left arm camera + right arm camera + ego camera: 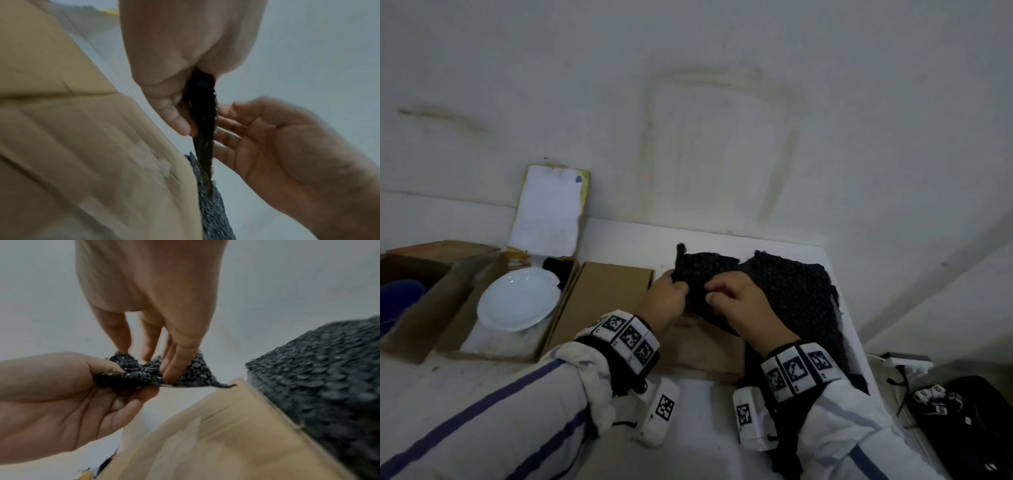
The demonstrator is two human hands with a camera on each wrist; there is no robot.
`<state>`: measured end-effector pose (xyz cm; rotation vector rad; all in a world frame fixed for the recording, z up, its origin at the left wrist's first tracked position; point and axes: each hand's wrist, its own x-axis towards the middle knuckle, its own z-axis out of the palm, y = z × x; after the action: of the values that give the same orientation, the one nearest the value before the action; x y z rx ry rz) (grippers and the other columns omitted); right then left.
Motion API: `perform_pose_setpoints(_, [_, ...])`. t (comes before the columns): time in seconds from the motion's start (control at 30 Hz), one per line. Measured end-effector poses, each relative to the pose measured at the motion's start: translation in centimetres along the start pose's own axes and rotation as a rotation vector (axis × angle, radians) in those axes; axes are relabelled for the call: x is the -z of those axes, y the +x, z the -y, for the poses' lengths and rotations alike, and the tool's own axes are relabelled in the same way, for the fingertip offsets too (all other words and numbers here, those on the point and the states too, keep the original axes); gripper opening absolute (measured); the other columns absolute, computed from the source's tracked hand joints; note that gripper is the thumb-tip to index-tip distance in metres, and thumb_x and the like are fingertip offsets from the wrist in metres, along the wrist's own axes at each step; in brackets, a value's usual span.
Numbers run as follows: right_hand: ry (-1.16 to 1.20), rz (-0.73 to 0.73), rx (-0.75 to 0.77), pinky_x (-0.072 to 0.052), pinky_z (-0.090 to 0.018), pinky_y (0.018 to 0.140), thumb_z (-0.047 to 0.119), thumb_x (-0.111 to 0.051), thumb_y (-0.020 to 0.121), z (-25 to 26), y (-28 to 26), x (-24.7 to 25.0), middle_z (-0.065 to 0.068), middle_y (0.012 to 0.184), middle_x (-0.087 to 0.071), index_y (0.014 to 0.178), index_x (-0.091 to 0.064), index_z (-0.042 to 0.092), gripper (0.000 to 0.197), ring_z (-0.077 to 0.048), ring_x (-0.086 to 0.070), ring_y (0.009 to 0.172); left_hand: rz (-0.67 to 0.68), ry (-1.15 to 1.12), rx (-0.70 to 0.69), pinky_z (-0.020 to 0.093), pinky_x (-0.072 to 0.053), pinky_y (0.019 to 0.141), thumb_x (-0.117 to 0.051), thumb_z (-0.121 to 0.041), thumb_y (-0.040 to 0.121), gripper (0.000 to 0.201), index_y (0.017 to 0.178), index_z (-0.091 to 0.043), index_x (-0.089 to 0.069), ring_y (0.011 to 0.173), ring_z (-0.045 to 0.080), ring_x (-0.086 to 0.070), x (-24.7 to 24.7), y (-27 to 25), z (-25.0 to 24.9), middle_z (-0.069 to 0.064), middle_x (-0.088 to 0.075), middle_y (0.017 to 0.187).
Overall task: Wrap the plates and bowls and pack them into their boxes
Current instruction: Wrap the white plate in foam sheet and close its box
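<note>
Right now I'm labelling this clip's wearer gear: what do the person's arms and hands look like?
Both hands, left hand and right hand, are bare. Each arm wears a white sleeve with dark blue stripes. Each wrist carries a black strap with white blocks printed with black square markers, plus a white camera unit beneath.

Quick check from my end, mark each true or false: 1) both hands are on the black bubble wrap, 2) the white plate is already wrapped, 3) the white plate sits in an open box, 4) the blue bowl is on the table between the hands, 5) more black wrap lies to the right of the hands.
1) True: the left hand and the right hand both pinch the black bubble wrap piece.
2) False: the white plate is bare.
3) True: it sits in an open cardboard box.
4) False: the blue bowl is in the far-left box.
5) True: a larger wrap sheet lies there on the table.
</note>
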<state>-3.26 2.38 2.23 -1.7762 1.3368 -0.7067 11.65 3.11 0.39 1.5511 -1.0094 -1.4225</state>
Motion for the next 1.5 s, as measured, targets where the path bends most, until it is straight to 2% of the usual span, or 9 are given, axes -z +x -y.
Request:
perform_pose_setpoints(0.17, [-0.110,0.310,0.016,-0.050,-0.024,0.084,0.012,-0.066,0.084,4.2,1.9,-6.2,0.000,0.120,-0.056,0.139,-0.041,0.024,0.061,-0.018,-0.059,0.097,0.015,-0.035,-0.073,0.035,-0.054,0.087,-0.058,-0.003,0.087,0.019,0.104,-0.008,-0.065,0.097,0.030,-0.064,8.3,-1.9,1.4,0.015,-0.067,0.102])
perform_pose_setpoints(0.3, [-0.137,0.379,0.004,-0.043,-0.008,0.056,0.005,-0.060,0.086,7.7,3.1,-12.1,0.004,0.074,-0.060,0.089,-0.065,0.019,0.015,-0.008,-0.056,0.066,-0.155,0.012,-0.152,0.024,-0.053,0.082,-0.064,0.006,0.082,0.047,0.120,-0.014,-0.046,0.098,0.019,-0.059,14.7,-3.7,2.5,0.004,-0.057,0.106])
perform_pose_setpoints(0.4, [-0.092,0.510,-0.078,-0.039,-0.009,0.044,0.001,-0.059,0.085,10.2,4.1,-17.0,0.002,0.061,-0.054,0.064,-0.057,0.020,0.028,-0.004,-0.049,0.051,-0.111,0.016,-0.165,0.028,-0.054,0.076,-0.061,0.009,0.079,0.058,0.123,-0.025,-0.046,0.095,0.017,-0.058,20.1,-5.2,3.7,-0.002,-0.055,0.107])
perform_pose_setpoints(0.63, [0.089,0.467,-0.087,-0.052,-0.034,0.081,0.006,-0.069,0.078,13.8,5.9,-26.2,-0.006,0.093,-0.067,0.073,-0.060,0.020,0.018,-0.018,-0.063,0.089,-0.238,0.279,-0.037,0.036,-0.053,0.074,-0.059,0.001,0.083,0.010,0.083,-0.003,-0.068,0.078,0.026,-0.064,29.6,-6.1,6.3,0.015,-0.067,0.083])
perform_pose_setpoints(0.8, [0.107,0.597,-0.152,-0.048,-0.023,0.064,-0.010,-0.055,0.080,14.8,6.4,-30.1,-0.009,0.103,-0.062,0.110,-0.057,0.015,0.039,-0.018,-0.058,0.082,-0.241,0.665,0.017,0.040,-0.050,0.082,-0.049,-0.009,0.091,0.019,0.092,-0.001,-0.066,0.088,0.029,-0.063,31.7,-5.3,7.8,0.015,-0.067,0.093])
perform_pose_setpoints(0.97, [-0.244,0.442,-0.018,-0.050,-0.033,0.090,0.004,-0.062,0.082,13.5,7.6,-33.0,-0.008,0.110,-0.065,0.103,-0.067,0.011,0.023,-0.023,-0.060,0.103,-0.239,0.428,0.029,0.036,-0.051,0.088,-0.052,-0.008,0.085,0.028,0.112,-0.016,-0.055,0.095,0.020,-0.059,32.4,-5.7,9.7,0.002,-0.062,0.102])
perform_pose_setpoints(1.13, [-0.528,0.464,0.138,-0.044,-0.030,0.088,0.012,-0.056,0.087,12.4,6.6,-36.0,-0.010,0.111,-0.064,0.108,-0.062,0.012,0.022,-0.027,-0.058,0.103,-0.137,0.429,-0.002,0.038,-0.045,0.101,-0.042,0.001,0.082,0.055,0.133,-0.020,-0.044,0.111,0.024,-0.056,32.4,-6.0,10.8,0.007,-0.061,0.118])
perform_pose_setpoints(1.3, [-0.708,0.480,0.229,-0.044,-0.028,0.081,0.020,-0.057,0.088,11.6,6.1,-36.9,-0.015,0.108,-0.059,0.112,-0.063,0.009,0.027,-0.029,-0.059,0.098,-0.178,0.556,0.118,0.021,-0.038,0.063,-0.042,0.003,0.086,0.021,0.077,-0.015,-0.047,0.078,0.019,-0.051,32.8,-5.8,11.9,0.000,-0.050,0.077])
perform_pose_setpoints(1.5, [-0.430,0.561,0.015,-0.043,-0.025,0.082,0.001,-0.057,0.081,13.4,7.7,-35.6,-0.012,0.111,-0.065,0.093,-0.067,0.009,0.017,-0.024,-0.057,0.102,-0.119,0.684,0.114,0.036,-0.049,0.090,-0.045,-0.002,0.092,0.022,0.109,-0.004,-0.060,0.102,0.027,-0.059,32.2,-6.2,12.9,0.013,-0.062,0.110])
